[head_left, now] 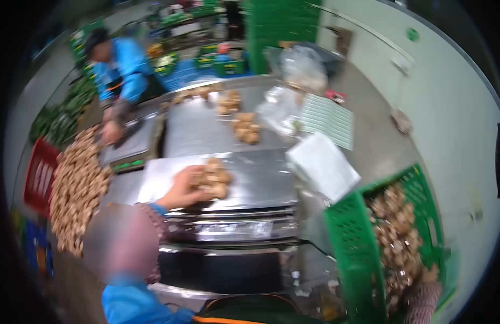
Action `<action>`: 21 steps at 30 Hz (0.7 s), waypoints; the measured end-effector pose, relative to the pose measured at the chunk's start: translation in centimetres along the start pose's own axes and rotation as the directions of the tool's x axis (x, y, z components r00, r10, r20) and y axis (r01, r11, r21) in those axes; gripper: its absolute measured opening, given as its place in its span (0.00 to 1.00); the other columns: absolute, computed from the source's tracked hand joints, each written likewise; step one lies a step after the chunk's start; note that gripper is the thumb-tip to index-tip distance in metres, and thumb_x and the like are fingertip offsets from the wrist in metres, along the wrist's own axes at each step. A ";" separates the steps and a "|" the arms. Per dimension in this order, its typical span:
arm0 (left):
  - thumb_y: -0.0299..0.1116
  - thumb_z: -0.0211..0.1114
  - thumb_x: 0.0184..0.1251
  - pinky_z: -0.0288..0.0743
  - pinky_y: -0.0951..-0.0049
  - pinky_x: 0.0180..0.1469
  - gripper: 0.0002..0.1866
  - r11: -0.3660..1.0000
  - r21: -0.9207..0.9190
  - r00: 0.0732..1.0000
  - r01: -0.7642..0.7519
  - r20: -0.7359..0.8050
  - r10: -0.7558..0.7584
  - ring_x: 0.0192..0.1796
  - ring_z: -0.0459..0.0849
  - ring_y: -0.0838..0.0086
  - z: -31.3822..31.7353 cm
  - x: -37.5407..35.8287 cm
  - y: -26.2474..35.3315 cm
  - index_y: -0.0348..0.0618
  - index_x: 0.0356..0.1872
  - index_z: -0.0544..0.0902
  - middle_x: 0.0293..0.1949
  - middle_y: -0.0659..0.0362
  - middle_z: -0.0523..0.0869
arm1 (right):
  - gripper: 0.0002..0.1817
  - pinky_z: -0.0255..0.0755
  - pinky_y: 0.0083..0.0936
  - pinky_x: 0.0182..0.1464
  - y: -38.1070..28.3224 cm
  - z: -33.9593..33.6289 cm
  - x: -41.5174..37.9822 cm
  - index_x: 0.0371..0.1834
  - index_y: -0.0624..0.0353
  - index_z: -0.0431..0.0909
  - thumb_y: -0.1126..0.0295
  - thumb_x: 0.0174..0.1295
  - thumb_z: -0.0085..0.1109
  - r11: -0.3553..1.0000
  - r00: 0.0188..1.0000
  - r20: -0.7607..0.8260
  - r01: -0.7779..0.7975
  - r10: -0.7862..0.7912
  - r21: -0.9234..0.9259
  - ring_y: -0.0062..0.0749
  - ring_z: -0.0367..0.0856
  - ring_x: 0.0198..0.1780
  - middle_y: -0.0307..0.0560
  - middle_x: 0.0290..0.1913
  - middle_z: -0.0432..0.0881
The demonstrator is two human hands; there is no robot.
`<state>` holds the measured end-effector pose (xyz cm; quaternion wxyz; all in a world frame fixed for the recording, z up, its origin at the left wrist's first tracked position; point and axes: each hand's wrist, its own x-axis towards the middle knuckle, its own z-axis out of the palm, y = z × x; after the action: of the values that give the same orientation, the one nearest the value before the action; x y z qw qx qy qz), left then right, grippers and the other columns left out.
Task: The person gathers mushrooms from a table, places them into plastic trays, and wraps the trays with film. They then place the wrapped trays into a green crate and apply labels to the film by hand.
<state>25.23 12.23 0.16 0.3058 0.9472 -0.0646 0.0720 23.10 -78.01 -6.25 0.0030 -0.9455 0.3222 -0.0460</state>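
- Mushrooms in a small packed clump (215, 181) lie on the flat steel plate (260, 178) at the middle of the bench, under the left hand (182, 191).
- Left fingers are curled round the near-left side of that clump, grasping it; a blue cuff shows at the wrist.
- Right hand (430, 275) reaches down into the green crate (347, 237) at the near right, among loose mushrooms; the blur hides whether its fingers are clenched or released.
- Two more clumps (245, 128) sit farther along the steel surface.
- A white sheet (322, 164) lies just right of the plate.
- At the far left a co-worker in a blue jacket (120, 67) bends over a scale (132, 146), beside a large heap of mushrooms (77, 189).
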 end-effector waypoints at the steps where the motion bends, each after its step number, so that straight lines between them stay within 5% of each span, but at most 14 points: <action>1: 0.37 0.67 0.48 0.58 0.58 0.62 0.36 0.998 0.008 0.996 -0.068 0.050 0.067 0.58 0.68 0.57 0.4 0.1 0.4 0.42 0.60 0.62 0.54 0.49 0.70 | 0.27 0.60 0.35 0.61 -7.4 -5.9 -2.1 0.58 0.65 0.65 0.67 0.55 0.55 0.947 0.975 0.001 0.214 -0.221 0.240 0.49 0.68 0.59 0.60 0.57 0.69; 2: 0.40 0.65 0.49 0.56 0.57 0.62 0.36 0.993 0.079 0.996 -0.086 0.042 0.083 0.58 0.67 0.56 1.1 -0.1 0.0 0.44 0.61 0.62 0.54 0.49 0.70 | 0.20 0.61 0.34 0.59 -13.1 -8.4 -4.0 0.56 0.67 0.67 0.72 0.60 0.48 0.758 0.864 -0.209 0.502 -0.458 0.415 0.42 0.70 0.56 0.56 0.54 0.72; 3: 0.43 0.63 0.50 0.54 0.55 0.62 0.36 0.982 0.145 0.992 -0.123 0.048 0.118 0.58 0.67 0.55 1.5 0.2 -0.4 0.46 0.62 0.61 0.55 0.49 0.69 | 0.19 0.63 0.32 0.58 -21.2 -12.7 -9.9 0.55 0.67 0.68 0.73 0.61 0.47 0.598 0.830 -0.198 0.521 -0.522 0.609 0.38 0.71 0.54 0.53 0.52 0.73; 5: 0.46 0.60 0.51 0.50 0.51 0.63 0.38 0.985 0.158 0.993 -0.063 0.112 0.045 0.60 0.64 0.54 1.2 0.5 -0.1 0.50 0.65 0.58 0.55 0.48 0.69 | 0.15 0.67 0.25 0.52 -34.5 -18.2 -19.8 0.51 0.64 0.71 0.75 0.61 0.47 0.292 0.718 -0.167 0.469 -0.675 0.834 0.29 0.73 0.48 0.46 0.45 0.76; 6: 0.49 0.58 0.52 0.50 0.50 0.63 0.40 0.989 0.135 0.988 -0.063 0.147 0.043 0.61 0.63 0.52 0.8 0.6 -0.2 0.53 0.67 0.55 0.55 0.47 0.69 | 0.13 0.69 0.23 0.48 -39.0 -18.7 -24.2 0.47 0.62 0.75 0.75 0.59 0.49 0.283 0.685 0.052 0.229 -0.727 0.931 0.28 0.75 0.44 0.43 0.41 0.78; 8: 0.51 0.60 0.51 0.48 0.48 0.63 0.43 0.972 0.227 0.998 -0.068 -0.002 0.070 0.61 0.63 0.51 1.3 -0.3 -0.2 0.51 0.68 0.52 0.55 0.46 0.68 | 0.11 0.68 0.34 0.49 -46.5 -15.1 -30.3 0.39 0.61 0.78 0.71 0.54 0.57 0.181 0.434 -0.151 0.633 -0.888 0.753 0.36 0.78 0.40 0.49 0.40 0.79; 9: 0.51 0.61 0.50 0.48 0.47 0.63 0.43 0.947 0.312 0.982 -0.072 -0.143 0.121 0.61 0.63 0.51 1.0 -1.5 0.6 0.50 0.67 0.53 0.55 0.46 0.68 | 0.11 0.62 0.42 0.55 -49.4 -11.7 -32.1 0.37 0.59 0.79 0.66 0.52 0.59 -0.033 0.207 -0.403 0.857 -0.891 0.513 0.39 0.77 0.43 0.50 0.40 0.79; 11: 0.51 0.63 0.50 0.51 0.48 0.60 0.39 0.904 0.428 0.957 0.015 -0.268 0.111 0.56 0.66 0.53 -2.1 -6.6 2.6 0.42 0.62 0.63 0.50 0.46 0.72 | 0.12 0.59 0.44 0.54 -51.1 -8.2 -33.4 0.33 0.57 0.81 0.61 0.51 0.61 0.084 0.281 -0.360 0.876 -0.890 0.475 0.40 0.74 0.44 0.48 0.37 0.78; 13: 0.50 0.64 0.51 0.57 0.52 0.55 0.27 0.717 0.555 0.901 0.421 -0.344 -0.263 0.49 0.69 0.57 -3.0 -13.2 3.2 0.36 0.44 0.79 0.43 0.48 0.76 | 0.14 0.60 0.41 0.48 -50.3 -7.7 -32.9 0.25 0.55 0.83 0.55 0.51 0.61 0.412 0.471 -0.193 0.867 -0.861 0.279 0.42 0.71 0.42 0.47 0.34 0.77; 15: 0.51 0.65 0.50 0.58 0.55 0.49 0.23 0.691 0.519 0.856 0.503 -0.410 -0.315 0.43 0.71 0.60 -1.7 -16.6 1.7 0.35 0.24 0.83 0.33 0.50 0.79 | 0.20 0.59 0.38 0.44 -49.9 -5.5 -33.7 0.21 0.55 0.83 0.48 0.51 0.60 0.452 0.471 -0.142 0.880 -0.871 0.145 0.43 0.70 0.40 0.47 0.32 0.76; 17: 0.51 0.65 0.50 0.59 0.58 0.47 0.22 0.651 0.525 0.835 0.549 -0.386 -0.393 0.41 0.72 0.61 0.6 -16.5 -0.2 0.39 0.18 0.83 0.26 0.52 0.80 | 0.21 0.59 0.44 0.44 -51.3 -3.6 -34.7 0.16 0.53 0.82 0.46 0.48 0.60 0.419 0.417 -0.074 0.908 -0.906 -0.011 0.43 0.71 0.39 0.44 0.28 0.75; 18: 0.51 0.67 0.47 0.61 0.59 0.45 0.21 0.715 0.473 0.851 0.514 -0.387 -0.356 0.40 0.74 0.62 0.7 -15.5 -0.1 0.39 0.20 0.84 0.22 0.55 0.81 | 0.20 0.62 0.40 0.40 -51.6 -3.2 -34.7 0.17 0.53 0.82 0.46 0.47 0.62 0.378 0.377 -0.132 0.926 -0.917 0.023 0.42 0.73 0.35 0.44 0.24 0.76; 19: 0.47 0.66 0.50 0.66 0.59 0.42 0.18 0.823 0.326 0.864 0.465 -0.371 -0.341 0.35 0.77 0.63 1.4 -14.9 -1.1 0.39 0.19 0.83 0.20 0.55 0.81 | 0.19 0.64 0.36 0.29 -51.9 -1.5 -33.4 0.13 0.54 0.78 0.50 0.48 0.61 0.364 0.406 -0.039 0.854 -0.913 0.371 0.41 0.73 0.25 0.46 0.20 0.76; 21: 0.40 0.64 0.54 0.71 0.65 0.36 0.15 0.896 0.023 0.863 0.444 -0.280 -0.421 0.28 0.78 0.67 0.2 -15.3 -1.7 0.37 0.18 0.81 0.18 0.57 0.80 | 0.18 0.61 0.31 0.19 -50.5 -2.8 -33.2 0.13 0.56 0.73 0.55 0.50 0.60 0.347 0.410 0.001 0.772 -0.912 0.532 0.36 0.70 0.17 0.45 0.15 0.75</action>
<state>10.48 14.66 -3.63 0.2788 0.9312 0.1945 0.1315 27.49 -17.70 -4.54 0.2464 -0.9373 -0.2448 0.0290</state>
